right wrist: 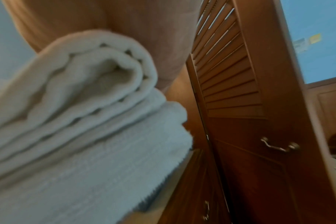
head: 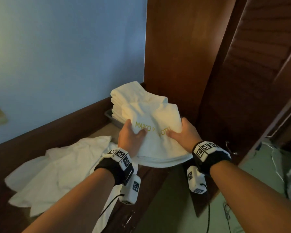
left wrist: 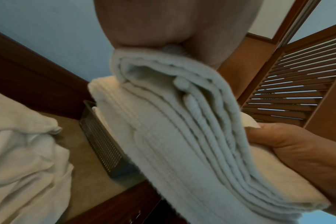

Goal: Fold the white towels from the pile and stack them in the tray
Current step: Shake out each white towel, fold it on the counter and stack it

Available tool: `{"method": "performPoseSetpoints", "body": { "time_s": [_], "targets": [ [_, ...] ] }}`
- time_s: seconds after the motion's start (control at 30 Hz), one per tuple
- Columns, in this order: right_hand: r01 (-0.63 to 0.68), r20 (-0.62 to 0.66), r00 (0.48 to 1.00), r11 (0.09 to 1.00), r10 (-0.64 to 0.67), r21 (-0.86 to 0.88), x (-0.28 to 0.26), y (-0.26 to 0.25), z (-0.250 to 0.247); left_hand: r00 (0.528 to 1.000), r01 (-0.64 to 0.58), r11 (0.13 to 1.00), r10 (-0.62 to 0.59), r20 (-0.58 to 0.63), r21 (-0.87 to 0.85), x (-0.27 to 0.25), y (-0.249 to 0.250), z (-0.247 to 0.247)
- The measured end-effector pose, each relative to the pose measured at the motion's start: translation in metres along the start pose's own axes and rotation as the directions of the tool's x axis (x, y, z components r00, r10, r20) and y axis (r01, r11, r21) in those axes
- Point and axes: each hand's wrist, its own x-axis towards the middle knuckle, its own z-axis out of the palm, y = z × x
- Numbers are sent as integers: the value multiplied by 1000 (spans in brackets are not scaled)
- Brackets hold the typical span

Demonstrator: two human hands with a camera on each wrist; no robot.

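A folded white towel with gold lettering hangs in the air, held on both sides. My left hand grips its left edge with the thumb on top. My right hand grips its right edge the same way. Its layered edge fills the left wrist view, and the same towel shows blurred in the right wrist view. Just beyond it, a stack of folded towels sits in a dark mesh tray in the corner. The loose pile of white towels lies at the left.
A beige counter with a dark wooden rim meets the blue wall. A wooden cabinet side stands right behind the tray. A louvred door stands open at the right, with a metal handle.
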Motion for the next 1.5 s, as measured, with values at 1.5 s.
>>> {"method": "performPoseSetpoints", "body": {
  "time_s": [1.5],
  "targets": [
    [415,614,698,907,-368,72,524,10,51,864,271,862,-414,-287,-430,313,-46,117]
  ]
}}
